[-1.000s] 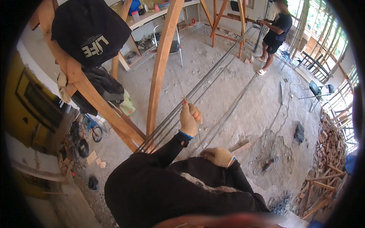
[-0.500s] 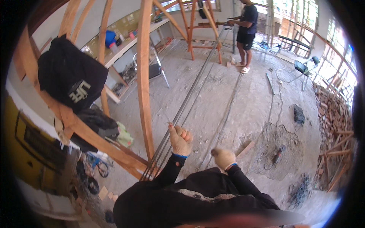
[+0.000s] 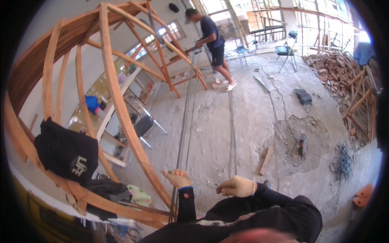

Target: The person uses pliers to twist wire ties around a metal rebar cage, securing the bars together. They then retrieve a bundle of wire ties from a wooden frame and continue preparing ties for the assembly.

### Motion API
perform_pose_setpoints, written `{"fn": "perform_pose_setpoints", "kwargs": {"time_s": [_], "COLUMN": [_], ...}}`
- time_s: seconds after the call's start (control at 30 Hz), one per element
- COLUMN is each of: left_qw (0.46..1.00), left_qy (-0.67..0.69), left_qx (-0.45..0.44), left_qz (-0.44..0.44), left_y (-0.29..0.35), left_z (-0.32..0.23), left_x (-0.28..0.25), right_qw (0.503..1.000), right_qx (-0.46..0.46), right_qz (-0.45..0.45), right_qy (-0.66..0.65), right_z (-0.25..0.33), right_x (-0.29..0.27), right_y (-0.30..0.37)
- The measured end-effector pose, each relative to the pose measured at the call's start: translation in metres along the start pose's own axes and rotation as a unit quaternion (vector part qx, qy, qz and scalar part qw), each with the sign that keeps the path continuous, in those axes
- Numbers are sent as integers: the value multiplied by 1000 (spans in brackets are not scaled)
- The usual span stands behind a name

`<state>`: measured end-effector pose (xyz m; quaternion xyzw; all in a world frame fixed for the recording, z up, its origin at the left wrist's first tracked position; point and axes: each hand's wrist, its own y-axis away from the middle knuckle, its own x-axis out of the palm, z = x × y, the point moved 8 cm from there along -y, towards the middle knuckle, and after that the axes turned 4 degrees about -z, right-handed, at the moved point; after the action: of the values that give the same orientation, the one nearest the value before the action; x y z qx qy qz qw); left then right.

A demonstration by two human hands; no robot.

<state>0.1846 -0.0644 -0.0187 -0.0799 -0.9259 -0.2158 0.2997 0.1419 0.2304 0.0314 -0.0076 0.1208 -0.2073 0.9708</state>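
A thin wire (image 3: 204, 183) spans the gap between my two gloved hands. My left hand (image 3: 178, 178) is closed on its left end, with the fingers curled and the thumb side pointing left. To the right, my right hand (image 3: 238, 187) pinches the other end between thumb and fingers. Both wear cream knitted work gloves. Long dark steel bars (image 3: 180, 150) pass beside and below my left hand and run away across the floor. At their far end stands a co-worker (image 3: 212, 39) in dark clothes, hands by the bars.
On the left rises a wooden frame (image 3: 117, 94) with a black cloth bag (image 3: 69, 150) hung on it. Rightward lie a wood offcut (image 3: 266, 160), an angle grinder (image 3: 302, 142) in a broken floor patch, tangled wire (image 3: 343, 162) and a brick pile (image 3: 330, 73). A folding chair (image 3: 286, 50) stands farther back.
My view has swung, shifting the room. My right hand has turned sideways, and the wire now shows stretched between my hands. The co-worker leans further forward over the bars.
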Motion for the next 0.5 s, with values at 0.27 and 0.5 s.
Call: {"fn": "perform_pose_setpoints", "kwargs": {"time_s": [0.27,0.5], "left_qw": [996,984], "left_qy": [5,-3], "left_qx": [83,138], "left_qz": [-28,-113], "left_y": [-35,-107], "left_z": [-1,-24], "left_x": [5,-34], "right_qw": [991,975], "right_qx": [74,78], "right_qz": [-96,-114], "right_qy": [62,172], "right_z": [-41,-72], "right_x": [-11,-13], "right_y": [-1,13]}}
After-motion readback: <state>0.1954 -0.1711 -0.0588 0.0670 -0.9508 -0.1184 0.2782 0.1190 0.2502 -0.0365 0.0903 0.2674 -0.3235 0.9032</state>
